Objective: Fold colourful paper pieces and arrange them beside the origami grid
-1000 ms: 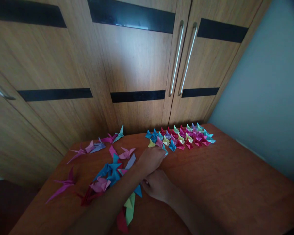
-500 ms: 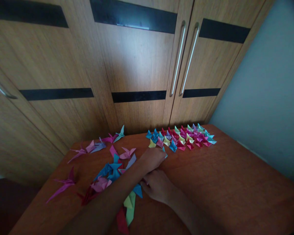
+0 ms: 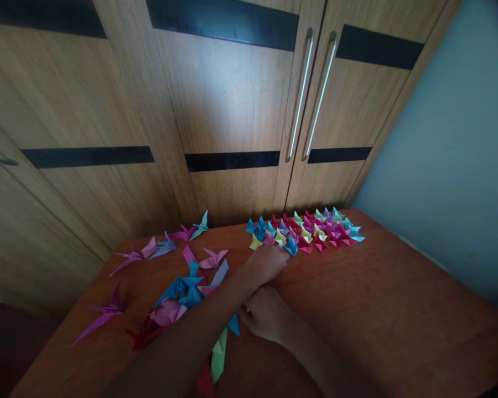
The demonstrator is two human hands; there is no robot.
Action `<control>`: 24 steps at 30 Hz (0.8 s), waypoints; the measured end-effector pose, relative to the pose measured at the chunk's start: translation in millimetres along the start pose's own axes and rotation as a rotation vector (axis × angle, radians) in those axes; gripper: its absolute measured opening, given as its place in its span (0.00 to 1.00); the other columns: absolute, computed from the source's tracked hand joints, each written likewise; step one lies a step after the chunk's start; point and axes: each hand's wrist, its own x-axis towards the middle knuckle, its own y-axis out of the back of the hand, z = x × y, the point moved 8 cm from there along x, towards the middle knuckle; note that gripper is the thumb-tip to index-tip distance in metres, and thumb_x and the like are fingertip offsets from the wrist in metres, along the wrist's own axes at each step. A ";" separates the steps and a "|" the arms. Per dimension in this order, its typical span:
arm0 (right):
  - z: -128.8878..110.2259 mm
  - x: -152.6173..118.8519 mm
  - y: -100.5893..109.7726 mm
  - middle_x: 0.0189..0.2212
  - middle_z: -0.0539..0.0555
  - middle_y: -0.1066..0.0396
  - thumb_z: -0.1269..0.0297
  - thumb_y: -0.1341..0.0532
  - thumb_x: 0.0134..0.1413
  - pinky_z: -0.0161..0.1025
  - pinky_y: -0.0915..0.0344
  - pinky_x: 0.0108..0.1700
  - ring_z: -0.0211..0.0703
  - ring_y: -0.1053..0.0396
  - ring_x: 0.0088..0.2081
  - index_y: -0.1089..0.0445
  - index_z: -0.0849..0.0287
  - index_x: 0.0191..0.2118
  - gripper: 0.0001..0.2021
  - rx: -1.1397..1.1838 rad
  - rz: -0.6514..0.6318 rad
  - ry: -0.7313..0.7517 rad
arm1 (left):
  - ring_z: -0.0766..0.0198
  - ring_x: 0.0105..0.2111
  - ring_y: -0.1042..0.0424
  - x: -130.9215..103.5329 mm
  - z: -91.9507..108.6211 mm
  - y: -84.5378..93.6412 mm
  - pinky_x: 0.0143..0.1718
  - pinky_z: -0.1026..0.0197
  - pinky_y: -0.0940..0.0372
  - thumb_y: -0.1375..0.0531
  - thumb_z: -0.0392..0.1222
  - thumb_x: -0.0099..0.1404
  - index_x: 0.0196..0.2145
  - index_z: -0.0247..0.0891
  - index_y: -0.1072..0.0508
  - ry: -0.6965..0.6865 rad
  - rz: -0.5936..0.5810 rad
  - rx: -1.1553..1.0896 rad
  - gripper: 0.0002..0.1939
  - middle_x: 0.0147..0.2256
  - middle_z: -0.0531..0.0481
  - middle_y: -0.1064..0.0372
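Observation:
My left hand reaches across the table with its fingers closed, close to the front row of small folded paper pieces. A light-blue folded paper piece showed at its fingertips earlier; my hand now hides it. Nearer to me, my right hand is curled beneath the left wrist, beside a blue paper crane. What its fingers hold, if anything, is hidden. Under and left of my left forearm lies a loose heap of paper cranes, among them blue ones, a pink one and a dark red one.
More cranes lie along the left: a magenta one, a lilac one and a pale-blue one. A wooden cabinet with metal handles stands behind the brown table. At the right is a pale wall.
My left hand has moved slightly right and up toward the small paper pieces; the light-blue piece has gone out of sight. My right hand stays about where it was. The view shifts slightly.

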 end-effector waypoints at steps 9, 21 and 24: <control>-1.6 0.4 2.7 0.36 0.55 0.24 0.65 0.45 0.55 0.35 0.39 0.34 0.46 0.27 0.37 0.27 0.58 0.41 0.11 0.002 -0.007 0.008 | 0.52 0.37 0.25 2.7 -3.4 -0.8 0.36 0.54 0.31 0.46 0.36 0.65 0.39 0.35 0.26 0.036 -0.019 -0.013 0.10 0.36 0.40 0.25; -1.1 0.4 0.9 0.36 0.55 0.25 0.65 0.46 0.56 0.35 0.39 0.35 0.45 0.28 0.38 0.28 0.58 0.41 0.12 -0.003 -0.051 -0.013 | 0.52 0.38 0.26 6.3 -9.4 -2.8 0.36 0.55 0.31 0.44 0.37 0.63 0.37 0.37 0.25 0.082 0.009 -0.059 0.08 0.36 0.41 0.25; -0.8 0.1 0.3 0.36 0.54 0.25 0.65 0.46 0.56 0.35 0.40 0.34 0.45 0.28 0.36 0.28 0.58 0.40 0.11 -0.001 -0.057 -0.010 | 0.55 0.36 0.25 6.0 -11.4 -0.7 0.35 0.57 0.32 0.43 0.37 0.63 0.37 0.36 0.25 0.085 0.024 -0.097 0.08 0.35 0.42 0.25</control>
